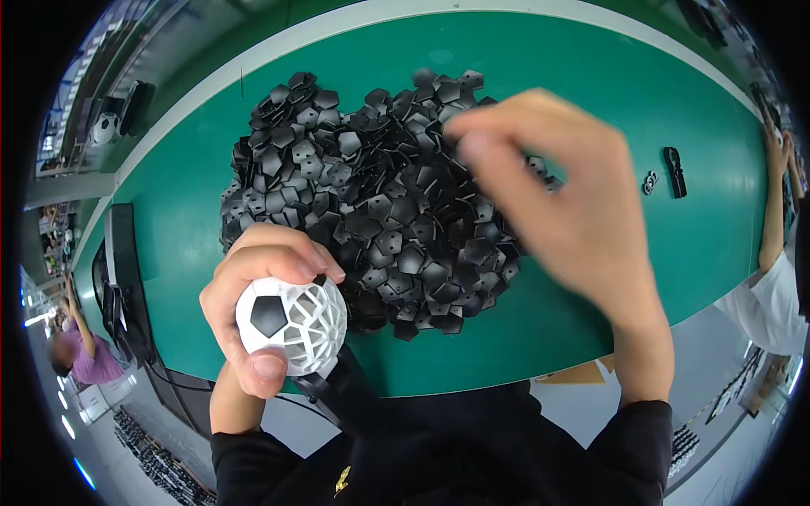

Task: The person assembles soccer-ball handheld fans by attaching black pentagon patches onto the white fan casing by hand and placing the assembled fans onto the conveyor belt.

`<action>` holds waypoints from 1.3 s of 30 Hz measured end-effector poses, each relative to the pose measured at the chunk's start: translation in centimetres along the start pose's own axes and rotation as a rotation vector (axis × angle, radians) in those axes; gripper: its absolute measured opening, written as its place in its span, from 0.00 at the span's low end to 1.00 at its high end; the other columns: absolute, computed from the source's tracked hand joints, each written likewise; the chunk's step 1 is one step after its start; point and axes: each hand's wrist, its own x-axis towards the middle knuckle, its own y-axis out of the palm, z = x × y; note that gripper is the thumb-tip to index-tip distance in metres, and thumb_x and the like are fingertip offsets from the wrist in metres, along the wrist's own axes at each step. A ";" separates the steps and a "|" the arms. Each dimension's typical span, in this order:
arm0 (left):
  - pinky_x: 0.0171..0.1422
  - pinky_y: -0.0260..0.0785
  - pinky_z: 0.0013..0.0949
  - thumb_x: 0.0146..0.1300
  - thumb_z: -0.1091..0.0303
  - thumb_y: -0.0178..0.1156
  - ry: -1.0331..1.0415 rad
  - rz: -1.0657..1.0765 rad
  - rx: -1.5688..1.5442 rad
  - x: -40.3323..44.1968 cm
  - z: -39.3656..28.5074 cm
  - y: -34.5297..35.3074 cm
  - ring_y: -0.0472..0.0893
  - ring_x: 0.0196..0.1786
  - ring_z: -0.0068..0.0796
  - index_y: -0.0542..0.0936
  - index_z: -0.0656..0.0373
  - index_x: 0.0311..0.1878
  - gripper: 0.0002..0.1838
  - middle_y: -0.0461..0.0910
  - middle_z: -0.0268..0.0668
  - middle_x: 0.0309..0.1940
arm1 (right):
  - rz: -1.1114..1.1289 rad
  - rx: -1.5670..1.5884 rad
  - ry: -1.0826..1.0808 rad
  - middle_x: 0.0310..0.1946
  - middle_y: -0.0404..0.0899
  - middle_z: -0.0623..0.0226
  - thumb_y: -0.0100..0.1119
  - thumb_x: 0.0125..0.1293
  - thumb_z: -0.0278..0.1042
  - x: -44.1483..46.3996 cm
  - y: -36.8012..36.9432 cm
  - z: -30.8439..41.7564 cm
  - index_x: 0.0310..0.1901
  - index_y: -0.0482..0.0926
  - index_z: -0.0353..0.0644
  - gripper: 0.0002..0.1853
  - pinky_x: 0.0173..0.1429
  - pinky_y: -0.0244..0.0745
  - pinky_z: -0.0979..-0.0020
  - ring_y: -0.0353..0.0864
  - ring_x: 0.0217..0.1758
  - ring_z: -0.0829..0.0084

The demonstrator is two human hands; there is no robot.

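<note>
My left hand [266, 278] is wrapped round a white ball [314, 325] with an openwork lattice on its right side and a black pentagon panel [269, 315] on its left. The ball is held above the front edge of the green table, just left of the middle. A big heap of black pentagon pieces [405, 211] lies behind it. Over the right side of the heap hovers my right hand [561, 185], blurred by motion, its thumb and index finger bent close together. Whether anything is between those fingertips cannot be made out.
On the green table [591, 337], a black tool [675, 173] and a small grey item [650, 182] lie at the right. A black device [126, 270] with cables stands at the left edge. One person [89, 354] is at far left; another's arm [772, 211] rests at far right.
</note>
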 end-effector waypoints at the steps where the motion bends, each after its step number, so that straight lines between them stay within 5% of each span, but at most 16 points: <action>1: 0.38 0.71 0.35 0.47 0.39 0.58 -0.028 -0.011 -0.021 0.0 0.0 0.0 0.76 0.36 0.39 0.73 0.68 0.38 0.34 0.70 0.48 0.37 | -0.001 -0.007 -0.003 0.28 0.76 0.66 0.60 0.52 0.28 0.4 -0.5 -0.9 0.35 0.80 0.39 0.08 0.34 0.69 0.73 0.74 0.29 0.72; 3: 0.36 0.72 0.35 0.47 0.40 0.59 -0.018 -0.051 -0.031 -0.1 0.1 -0.2 0.76 0.36 0.39 0.72 0.68 0.40 0.34 0.70 0.47 0.37 | -0.109 -0.353 0.015 0.26 0.76 0.62 0.59 0.53 0.31 0.9 -1.3 -2.5 0.33 0.80 0.38 0.08 0.35 0.70 0.71 0.76 0.29 0.67; 9: 0.38 0.67 0.37 0.49 0.47 0.58 -0.034 -0.214 -0.304 -0.6 -0.3 0.1 0.69 0.39 0.34 0.68 0.59 0.42 0.26 0.65 0.41 0.35 | 0.090 -0.437 -0.025 0.30 0.76 0.59 0.59 0.52 0.38 0.8 -0.9 -3.4 0.31 0.80 0.43 0.09 0.45 0.71 0.62 0.75 0.41 0.59; 11: 0.44 0.71 0.39 0.47 0.45 0.56 -0.134 0.020 -0.333 -1.3 1.2 -3.8 0.63 0.51 0.38 0.56 0.61 0.60 0.41 0.60 0.44 0.45 | 0.016 -0.400 -0.069 0.29 0.75 0.59 0.57 0.52 0.34 0.7 -0.5 -3.4 0.29 0.79 0.43 0.06 0.44 0.70 0.62 0.74 0.40 0.58; 13: 0.42 0.74 0.41 0.57 0.42 0.45 0.056 0.073 -0.336 -0.7 1.5 -3.0 0.72 0.46 0.50 0.65 0.69 0.54 0.36 0.67 0.57 0.47 | 0.007 -0.230 -0.001 0.31 0.75 0.58 0.57 0.52 0.31 0.8 -0.8 -2.7 0.30 0.78 0.40 0.06 0.44 0.70 0.62 0.75 0.39 0.57; 17: 0.40 0.76 0.41 0.58 0.41 0.42 0.374 0.091 -0.322 0.0 2.9 -3.1 0.72 0.44 0.48 0.65 0.72 0.52 0.37 0.67 0.57 0.46 | 0.056 0.013 0.071 0.32 0.75 0.57 0.54 0.55 0.29 1.5 0.2 -1.2 0.30 0.77 0.36 0.05 0.43 0.70 0.62 0.75 0.38 0.55; 24: 0.33 0.75 0.38 0.58 0.42 0.42 0.360 0.003 -0.061 -0.9 2.7 -4.0 0.74 0.35 0.47 0.66 0.74 0.50 0.36 0.70 0.57 0.40 | -0.108 0.263 -0.191 0.27 0.77 0.55 0.50 0.60 0.25 0.9 2.7 0.0 0.34 0.76 0.31 0.07 0.38 0.70 0.61 0.76 0.33 0.53; 28: 0.32 0.73 0.37 0.59 0.42 0.40 0.439 0.011 -0.029 -0.5 2.9 -4.6 0.75 0.32 0.46 0.67 0.75 0.49 0.36 0.72 0.57 0.37 | 0.104 0.389 -0.028 0.26 0.77 0.53 0.51 0.59 0.25 0.9 2.3 1.3 0.36 0.76 0.29 0.07 0.36 0.71 0.63 0.77 0.30 0.56; 39: 0.32 0.73 0.37 0.62 0.40 0.36 0.360 -0.013 -0.024 -2.0 2.5 -5.8 0.75 0.33 0.44 0.67 0.75 0.48 0.37 0.72 0.55 0.39 | 0.049 0.483 -0.004 0.26 0.78 0.55 0.53 0.56 0.23 0.8 4.9 1.7 0.35 0.76 0.30 0.07 0.36 0.72 0.68 0.78 0.30 0.65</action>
